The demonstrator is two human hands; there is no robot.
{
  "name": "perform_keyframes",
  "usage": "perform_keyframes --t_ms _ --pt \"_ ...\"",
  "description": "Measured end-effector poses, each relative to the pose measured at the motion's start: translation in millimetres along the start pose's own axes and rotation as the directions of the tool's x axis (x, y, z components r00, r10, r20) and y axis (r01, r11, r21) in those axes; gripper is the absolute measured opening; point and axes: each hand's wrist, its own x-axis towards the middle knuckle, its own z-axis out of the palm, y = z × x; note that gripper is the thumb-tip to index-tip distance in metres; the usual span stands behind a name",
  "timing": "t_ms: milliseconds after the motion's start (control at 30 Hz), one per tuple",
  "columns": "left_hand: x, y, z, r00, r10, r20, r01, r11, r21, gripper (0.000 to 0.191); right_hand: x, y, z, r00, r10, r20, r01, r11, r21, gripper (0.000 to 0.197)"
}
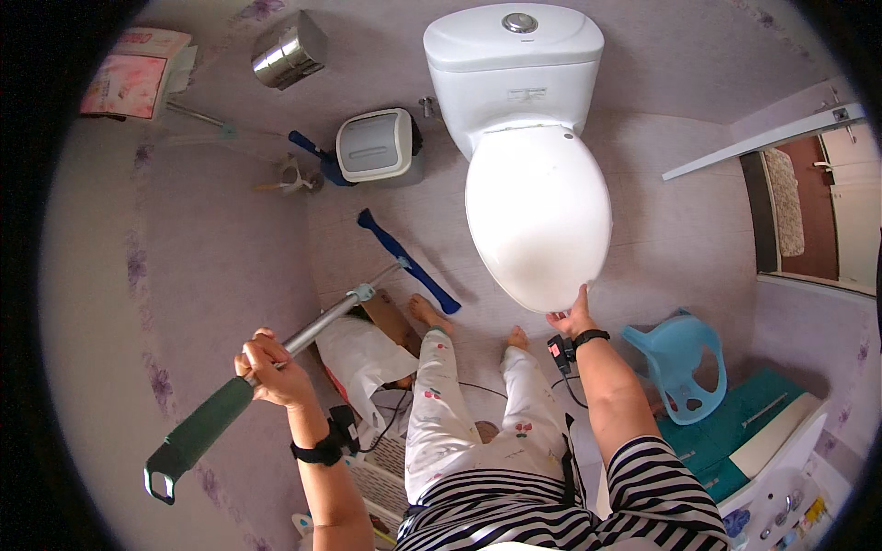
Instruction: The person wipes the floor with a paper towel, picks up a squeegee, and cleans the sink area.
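Observation:
My left hand [269,370] is closed around the metal pole of a mop [320,328], just above its dark green foam grip [209,418]. The pole slopes to a long, narrow blue mop head [408,262] on the floor. At the toilet, my right hand [572,318] holds the front edge of the white lid [541,220], thumb at the rim and fingers partly hidden under it. The lid covers the bowl; whether it rests fully down I cannot tell. Behind the lid stands the white tank [513,76] with a round metal flush button [519,23].
A lidded bin [375,146] stands left of the toilet beside a blue-handled brush [306,142]. A light-blue plastic seat [682,365] is at right, near a teal cabinet [751,420]. White plastic bags [362,355] lie by my left leg. A door [765,141] stands ajar at right.

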Motion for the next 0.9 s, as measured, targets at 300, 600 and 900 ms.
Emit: perform_keyframes --t_ms 300,600,900 --pt "-5 35 24 0.989 -0.124 0.079 0.137 0.971 -0.196 0.029 -23 1 -4 0.978 -0.177 0.115 0.198 0.955 -0.219 0.072" --pt "-3 49 15 0.981 -0.178 0.083 0.192 0.959 -0.210 0.025 -199 -82 114 0.644 -0.373 0.668 0.619 0.767 -0.168 0.044" --pt "-4 61 22 0.982 -0.186 0.040 0.190 0.960 -0.204 0.026 -225 -127 208 0.584 -0.441 0.682 0.694 0.707 -0.137 0.038"
